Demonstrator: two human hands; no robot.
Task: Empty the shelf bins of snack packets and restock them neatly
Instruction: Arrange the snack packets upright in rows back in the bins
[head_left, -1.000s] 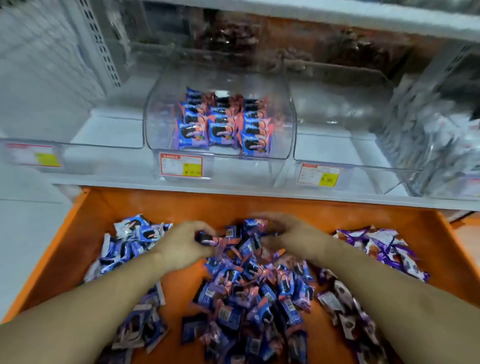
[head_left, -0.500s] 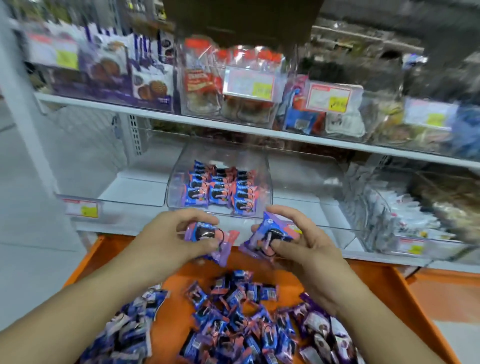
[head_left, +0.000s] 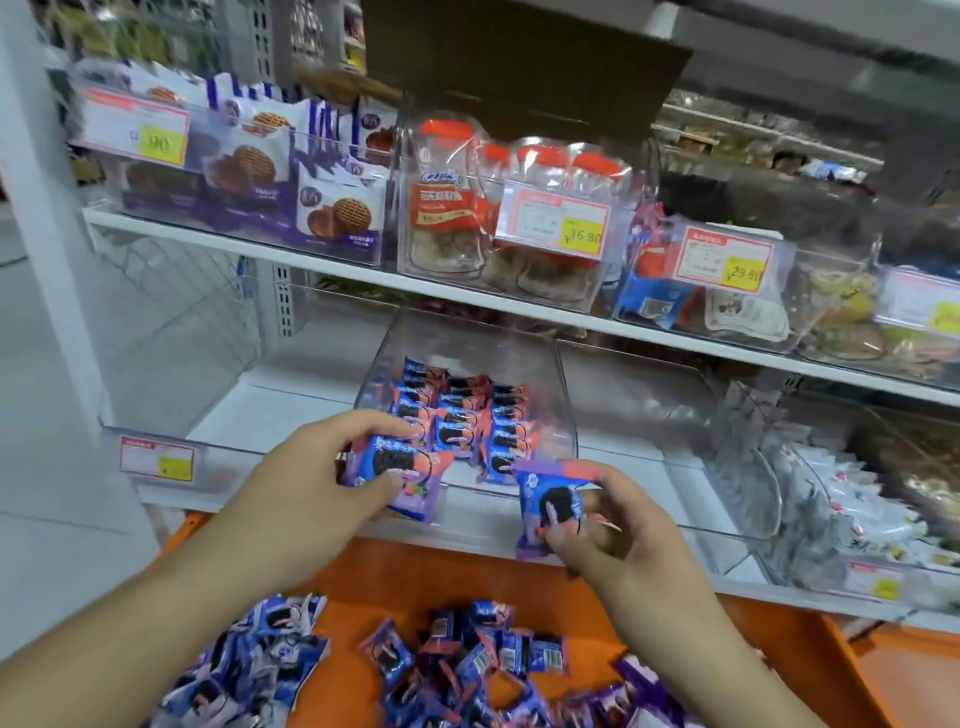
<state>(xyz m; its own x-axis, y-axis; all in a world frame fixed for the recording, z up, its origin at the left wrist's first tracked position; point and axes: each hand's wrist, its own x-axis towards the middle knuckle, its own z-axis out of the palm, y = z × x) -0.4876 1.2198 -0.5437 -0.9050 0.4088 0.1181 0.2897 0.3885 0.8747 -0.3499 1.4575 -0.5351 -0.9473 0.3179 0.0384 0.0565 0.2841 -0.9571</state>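
Note:
A clear shelf bin (head_left: 563, 415) on the lower shelf holds neat rows of blue-and-pink cookie packets (head_left: 457, 415). My left hand (head_left: 311, 483) grips one such packet (head_left: 400, 470) just in front of the bin's open mouth. My right hand (head_left: 618, 525) pinches another packet (head_left: 550, 506), held upright a little lower and to the right of the bin. Below both hands lies a loose heap of the same packets (head_left: 467, 670) on an orange tray (head_left: 467, 577).
Empty clear bins stand left (head_left: 171, 395) and right (head_left: 649, 415) of the stocked one. A bin of white packets (head_left: 852, 514) fills the far right. The upper shelf (head_left: 322, 265) carries cookie boxes and red-lidded jars close overhead. Price tags (head_left: 156, 460) hang on the bin fronts.
Both hands have risen from the heap on the tray, each with a packet, up to the bin's mouth. The view has tilted upward, showing the upper shelf.

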